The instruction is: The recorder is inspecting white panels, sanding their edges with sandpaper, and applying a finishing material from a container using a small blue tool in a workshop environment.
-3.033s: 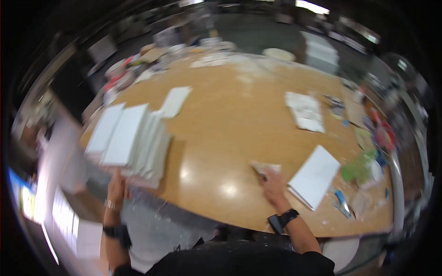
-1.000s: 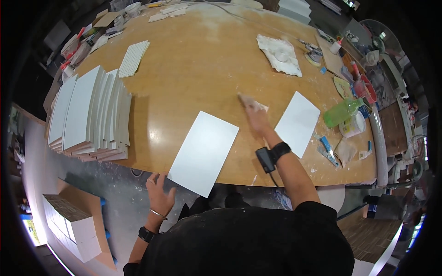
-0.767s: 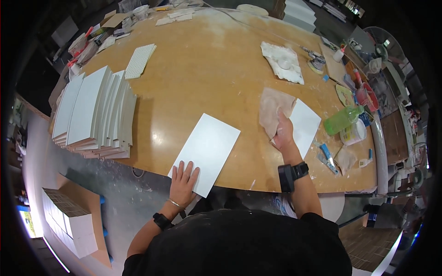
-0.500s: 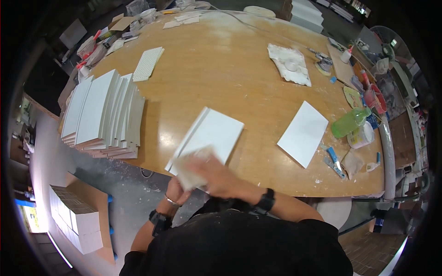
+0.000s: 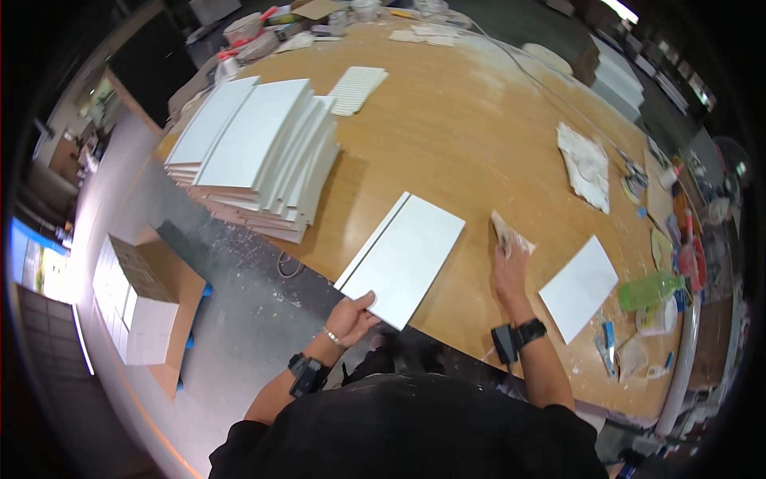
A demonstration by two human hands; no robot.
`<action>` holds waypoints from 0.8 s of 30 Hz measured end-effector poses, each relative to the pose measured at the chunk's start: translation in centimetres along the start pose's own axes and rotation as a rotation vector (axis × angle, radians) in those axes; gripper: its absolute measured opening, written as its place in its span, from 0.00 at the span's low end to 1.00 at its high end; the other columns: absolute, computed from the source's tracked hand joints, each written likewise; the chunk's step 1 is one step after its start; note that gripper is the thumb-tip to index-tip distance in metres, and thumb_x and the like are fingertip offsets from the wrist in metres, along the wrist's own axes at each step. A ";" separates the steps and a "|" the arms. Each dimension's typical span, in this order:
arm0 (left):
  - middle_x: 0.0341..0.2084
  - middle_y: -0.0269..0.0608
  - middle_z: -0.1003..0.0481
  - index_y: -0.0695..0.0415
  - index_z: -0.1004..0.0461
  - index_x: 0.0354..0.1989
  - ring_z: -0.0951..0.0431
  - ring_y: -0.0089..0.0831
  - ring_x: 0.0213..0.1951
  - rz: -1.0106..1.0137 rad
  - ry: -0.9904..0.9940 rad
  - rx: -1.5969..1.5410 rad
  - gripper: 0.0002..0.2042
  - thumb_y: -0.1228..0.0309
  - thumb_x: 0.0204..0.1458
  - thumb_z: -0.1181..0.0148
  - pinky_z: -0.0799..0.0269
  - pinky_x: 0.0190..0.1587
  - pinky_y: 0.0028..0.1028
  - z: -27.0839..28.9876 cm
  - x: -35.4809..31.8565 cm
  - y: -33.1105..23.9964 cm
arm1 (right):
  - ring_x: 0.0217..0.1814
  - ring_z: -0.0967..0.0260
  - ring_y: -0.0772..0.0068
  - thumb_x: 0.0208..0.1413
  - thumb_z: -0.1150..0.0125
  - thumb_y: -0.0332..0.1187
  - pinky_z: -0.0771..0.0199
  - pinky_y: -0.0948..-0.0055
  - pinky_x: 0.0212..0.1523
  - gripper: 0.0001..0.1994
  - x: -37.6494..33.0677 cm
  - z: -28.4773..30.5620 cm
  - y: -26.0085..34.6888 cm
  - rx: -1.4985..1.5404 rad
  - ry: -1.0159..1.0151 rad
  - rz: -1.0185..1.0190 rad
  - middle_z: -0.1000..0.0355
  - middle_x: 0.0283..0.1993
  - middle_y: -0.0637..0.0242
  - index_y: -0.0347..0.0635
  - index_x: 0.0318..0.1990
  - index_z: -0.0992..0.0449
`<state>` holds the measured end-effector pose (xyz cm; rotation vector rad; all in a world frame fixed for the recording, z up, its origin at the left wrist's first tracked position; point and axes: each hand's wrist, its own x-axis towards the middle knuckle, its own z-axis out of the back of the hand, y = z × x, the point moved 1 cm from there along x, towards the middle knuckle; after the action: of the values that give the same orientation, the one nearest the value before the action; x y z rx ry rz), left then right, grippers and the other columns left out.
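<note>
A white rectangular panel (image 5: 415, 259) with a dark groove along its left long side lies on the table, its near end reaching the front edge. My left hand (image 5: 349, 321) grips its near left corner, thumb on top and fingers beneath. My right hand (image 5: 511, 267) rests on the table to the right of the panel, closed on a crumpled beige cloth (image 5: 515, 238) that sticks out past the fingers. Further right lies a second white panel (image 5: 580, 289) without a visible groove. Nothing touches it.
A tall stack of white panels (image 5: 255, 140) stands at the table's left edge, a ribbed white pad (image 5: 357, 90) behind it. At the right are a green bottle (image 5: 648, 292), a white tub (image 5: 658, 318), a blue-handled scraper (image 5: 609, 343) and a white cloth (image 5: 585, 168).
My right hand has carried the cloth off the panel's near end to the table on its right. My left hand now shows plainly at the panel's corner. The whole view has turned.
</note>
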<state>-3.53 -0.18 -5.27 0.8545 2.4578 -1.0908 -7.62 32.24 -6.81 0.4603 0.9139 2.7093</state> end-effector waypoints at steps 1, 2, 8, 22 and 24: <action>0.49 0.48 0.35 0.65 0.43 0.52 0.33 0.38 0.51 -0.038 -0.023 -0.045 0.17 0.73 0.56 0.56 0.37 0.54 0.39 0.6 0.9 -0.5 | 0.62 0.52 0.55 0.49 0.50 0.33 0.60 0.56 0.62 0.21 -1.2 0.0 1.2 -0.168 0.068 0.101 0.44 0.59 0.55 0.44 0.53 0.38; 0.49 0.49 0.36 0.65 0.43 0.52 0.33 0.39 0.51 -0.072 -0.038 -0.088 0.16 0.72 0.56 0.57 0.36 0.54 0.39 1.2 2.0 -0.9 | 0.63 0.52 0.57 0.49 0.48 0.32 0.60 0.56 0.62 0.22 -2.2 0.0 1.9 -0.342 0.124 0.198 0.45 0.60 0.57 0.46 0.54 0.38; 0.46 0.52 0.34 0.67 0.44 0.51 0.31 0.42 0.47 -0.099 -0.126 0.002 0.24 0.56 0.57 0.61 0.32 0.48 0.40 2.1 4.1 -5.5 | 0.64 0.53 0.59 0.48 0.48 0.31 0.61 0.56 0.63 0.23 -2.9 0.2 2.1 -0.318 0.180 0.195 0.47 0.61 0.60 0.49 0.54 0.38; 0.54 0.62 0.50 0.68 0.53 0.55 0.46 0.46 0.55 -0.635 -1.244 1.170 0.45 0.56 0.32 0.33 0.47 0.54 0.39 5.6 4.4 -9.7 | 0.63 0.52 0.60 0.47 0.49 0.29 0.63 0.57 0.64 0.24 -2.2 -0.3 2.1 -0.323 0.145 0.238 0.47 0.61 0.62 0.49 0.55 0.39; 0.59 0.64 0.60 0.68 0.62 0.59 0.57 0.49 0.61 -0.667 -1.291 1.166 0.54 0.56 0.28 0.31 0.57 0.60 0.40 5.9 5.1 -9.5 | 0.63 0.52 0.60 0.46 0.49 0.29 0.63 0.57 0.64 0.24 -2.2 -0.3 2.3 -0.312 0.148 0.233 0.47 0.61 0.62 0.49 0.55 0.39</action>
<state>-13.21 -7.63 -6.35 -0.5300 0.8396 -2.2987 -5.99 29.59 -6.11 0.3220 0.4783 3.0601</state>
